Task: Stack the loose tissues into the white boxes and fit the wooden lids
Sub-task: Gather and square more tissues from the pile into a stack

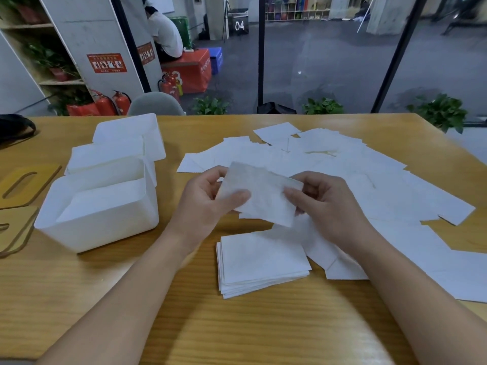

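Observation:
A single white tissue (259, 193) is held above the table between both hands. My left hand (208, 201) pinches its left edge, and my right hand (326, 206) pinches its right edge. Below them lies a neat stack of tissues (261, 262). Many loose tissues (329, 164) are spread over the right half of the table. Three white boxes stand open at the left: the nearest (97, 227), a middle one (105, 156) and a far one (126, 127). Two wooden lids lie at the left edge, one with a slot (26, 185) and one nearer (15, 230).
The wooden table (184, 312) reaches the near edge of view. A dark bag (13, 127) lies at the far left corner. A grey chair back (156, 104) and potted plants (322, 106) stand behind the far edge. A person sits in the background.

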The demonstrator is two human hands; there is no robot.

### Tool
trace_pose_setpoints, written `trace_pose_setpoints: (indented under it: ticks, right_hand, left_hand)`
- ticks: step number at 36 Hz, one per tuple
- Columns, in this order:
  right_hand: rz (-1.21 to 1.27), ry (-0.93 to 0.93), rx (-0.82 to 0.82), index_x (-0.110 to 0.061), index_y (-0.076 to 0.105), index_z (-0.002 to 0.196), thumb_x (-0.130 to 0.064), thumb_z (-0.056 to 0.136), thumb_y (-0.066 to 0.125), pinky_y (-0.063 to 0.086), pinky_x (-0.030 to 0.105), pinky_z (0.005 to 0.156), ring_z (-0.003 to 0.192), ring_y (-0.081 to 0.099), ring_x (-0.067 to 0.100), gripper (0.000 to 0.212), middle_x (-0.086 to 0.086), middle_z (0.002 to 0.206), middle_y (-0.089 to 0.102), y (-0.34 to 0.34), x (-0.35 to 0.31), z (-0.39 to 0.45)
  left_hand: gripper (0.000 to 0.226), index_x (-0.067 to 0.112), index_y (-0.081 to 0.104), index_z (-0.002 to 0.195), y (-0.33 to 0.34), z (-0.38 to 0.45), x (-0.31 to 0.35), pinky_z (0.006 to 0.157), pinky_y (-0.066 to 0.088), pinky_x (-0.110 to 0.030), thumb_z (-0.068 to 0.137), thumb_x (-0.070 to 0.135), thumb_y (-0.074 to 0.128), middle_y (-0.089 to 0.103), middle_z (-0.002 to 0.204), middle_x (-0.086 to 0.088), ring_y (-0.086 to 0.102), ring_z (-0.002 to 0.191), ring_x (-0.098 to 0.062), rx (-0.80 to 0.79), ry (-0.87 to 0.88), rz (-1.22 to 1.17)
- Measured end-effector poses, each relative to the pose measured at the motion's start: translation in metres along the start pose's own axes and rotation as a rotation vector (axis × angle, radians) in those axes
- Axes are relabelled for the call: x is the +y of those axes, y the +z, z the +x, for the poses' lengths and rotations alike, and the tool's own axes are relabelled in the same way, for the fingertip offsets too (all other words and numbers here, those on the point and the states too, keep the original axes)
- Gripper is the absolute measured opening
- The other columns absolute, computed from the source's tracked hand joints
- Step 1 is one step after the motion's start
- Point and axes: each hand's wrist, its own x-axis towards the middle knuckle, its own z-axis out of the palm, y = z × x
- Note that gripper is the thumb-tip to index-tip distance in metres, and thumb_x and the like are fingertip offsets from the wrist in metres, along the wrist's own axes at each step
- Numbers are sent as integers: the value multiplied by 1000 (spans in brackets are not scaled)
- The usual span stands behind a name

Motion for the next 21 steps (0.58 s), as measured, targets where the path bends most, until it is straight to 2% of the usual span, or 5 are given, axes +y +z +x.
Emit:
trace_pose_setpoints:
  ticks: [3, 6, 9, 11, 21]
  right_hand:
    - [48, 56, -54, -20, 80, 108, -18, 106, 71, 47, 32, 63, 64, 58, 23, 10, 8, 78, 66, -5, -3, 0]
    - [78, 165, -177, -22, 80, 111, -14, 103, 73, 42, 28, 57, 61, 47, 26, 14, 14, 74, 47, -10, -3, 0]
    - [36, 228, -273, -25, 80, 114, -12, 99, 75, 38, 30, 57, 62, 37, 25, 20, 16, 74, 33, -12, -2, 0]
    - [-2, 248, -308, -27, 79, 116, -17, 95, 77, 37, 30, 57, 61, 36, 23, 23, 9, 71, 33, -15, -1, 0]
    - [-225, 208, -412, -36, 77, 111, -33, 85, 87, 43, 22, 58, 59, 50, 14, 28, -4, 66, 57, -11, 0, -3]
  left_hand:
    - [47, 27, 74, 134, -8, -1, 3, 79, 68, -42, 92, 46, 88, 79, 128, -12, 77, 115, -39, -43, -94, -36]
    - [53, 34, 71, 139, -20, 1, 4, 100, 60, -55, 91, 44, 88, 74, 112, -23, 74, 105, -47, -112, -196, 32]
    - [56, 45, 65, 142, -28, -1, 5, 69, 58, -39, 92, 30, 86, 74, 85, -14, 70, 73, -29, -305, -279, 200]
    - [58, 49, 62, 143, -28, -3, 7, 53, 46, -28, 94, 26, 83, 69, 74, -10, 62, 59, -23, -421, -324, 295]
    - [94, 70, 34, 155, -34, -10, 14, 57, 48, -18, 89, 30, 88, 78, 82, -16, 61, 55, -25, -627, -379, 427]
